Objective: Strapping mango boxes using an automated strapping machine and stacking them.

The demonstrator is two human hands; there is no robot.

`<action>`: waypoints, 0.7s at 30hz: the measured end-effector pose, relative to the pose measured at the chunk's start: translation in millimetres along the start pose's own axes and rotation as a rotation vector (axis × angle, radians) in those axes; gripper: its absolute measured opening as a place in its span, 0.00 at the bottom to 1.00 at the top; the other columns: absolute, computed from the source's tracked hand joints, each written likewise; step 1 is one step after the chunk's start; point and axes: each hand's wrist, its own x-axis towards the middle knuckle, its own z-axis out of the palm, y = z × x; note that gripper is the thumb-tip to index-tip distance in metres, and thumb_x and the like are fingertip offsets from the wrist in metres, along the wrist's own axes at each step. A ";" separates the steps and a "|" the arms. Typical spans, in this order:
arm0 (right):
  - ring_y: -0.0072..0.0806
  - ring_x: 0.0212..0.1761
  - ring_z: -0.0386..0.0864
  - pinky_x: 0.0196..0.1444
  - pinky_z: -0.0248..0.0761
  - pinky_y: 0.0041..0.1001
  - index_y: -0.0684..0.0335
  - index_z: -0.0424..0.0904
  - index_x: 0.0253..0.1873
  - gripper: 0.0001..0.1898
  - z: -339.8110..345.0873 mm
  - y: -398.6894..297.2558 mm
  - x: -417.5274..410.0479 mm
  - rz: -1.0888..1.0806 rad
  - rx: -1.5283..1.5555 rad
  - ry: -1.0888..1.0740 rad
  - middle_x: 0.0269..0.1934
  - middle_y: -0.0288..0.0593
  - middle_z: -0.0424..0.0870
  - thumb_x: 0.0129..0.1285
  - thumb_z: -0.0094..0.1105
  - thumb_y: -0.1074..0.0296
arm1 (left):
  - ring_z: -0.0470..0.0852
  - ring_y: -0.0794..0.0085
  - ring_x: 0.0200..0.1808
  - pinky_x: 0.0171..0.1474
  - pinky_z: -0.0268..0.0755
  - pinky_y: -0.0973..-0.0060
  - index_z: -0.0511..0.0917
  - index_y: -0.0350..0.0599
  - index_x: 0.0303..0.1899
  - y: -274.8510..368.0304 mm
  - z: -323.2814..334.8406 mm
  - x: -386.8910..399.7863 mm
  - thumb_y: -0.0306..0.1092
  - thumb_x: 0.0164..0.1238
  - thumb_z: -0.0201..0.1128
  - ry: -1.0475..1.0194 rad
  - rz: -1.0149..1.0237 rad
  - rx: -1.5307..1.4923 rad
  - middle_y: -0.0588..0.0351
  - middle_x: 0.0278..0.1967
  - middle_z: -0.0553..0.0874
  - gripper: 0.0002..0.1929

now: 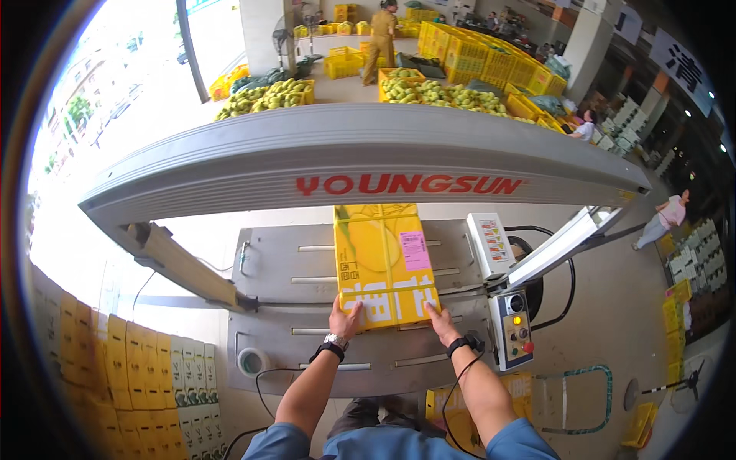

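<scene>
A yellow cardboard fruit carton (368, 259), printed with a mango and large white characters, lies on the steel table (264, 259) of a Youngsun strapping machine. Yellow straps run around it both lengthwise and crosswise. A pink label (415, 250) bearing writing sits on its top at the right. My left hand (345, 319) grips the carton's near left corner, thumb on top. At the near right corner, my right hand (441, 323) holds it the same way. Fingers under both edges are hidden. The machine's grey arch (368, 155) spans above, covering the carton's far end.
A control panel (512, 328) with a lit yellow lamp and a red button stands at the table's right. A tape roll (253, 362) lies at the near left. Stacked cartons (138, 362) line the left floor. Mango-filled crates (276, 95) and several people are beyond the arch.
</scene>
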 end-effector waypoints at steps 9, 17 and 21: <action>0.37 0.51 0.83 0.54 0.72 0.33 0.70 0.78 0.56 0.30 27.8 7.2 -5.6 -0.148 -0.204 0.071 0.49 0.51 0.86 0.68 0.63 0.44 | 0.85 0.58 0.56 0.57 0.78 0.63 0.71 0.50 0.67 -50.3 -19.3 11.5 0.52 0.64 0.69 0.049 -0.023 -0.013 0.48 0.53 0.87 0.33; 0.39 0.54 0.82 0.56 0.72 0.34 0.72 0.75 0.60 0.29 18.1 23.5 -14.9 -0.176 -0.185 0.047 0.53 0.52 0.84 0.71 0.60 0.47 | 0.84 0.68 0.55 0.59 0.76 0.70 0.70 0.45 0.68 -29.7 -20.7 -4.3 0.42 0.69 0.67 -0.074 -0.010 -0.165 0.51 0.56 0.85 0.29; 0.36 0.56 0.79 0.59 0.70 0.34 0.70 0.73 0.61 0.26 -23.2 49.3 -71.0 -0.119 -0.167 0.029 0.56 0.50 0.82 0.74 0.57 0.51 | 0.84 0.65 0.55 0.59 0.76 0.69 0.66 0.46 0.70 -24.5 -10.9 -84.2 0.43 0.70 0.66 -0.077 -0.104 -0.050 0.51 0.54 0.86 0.31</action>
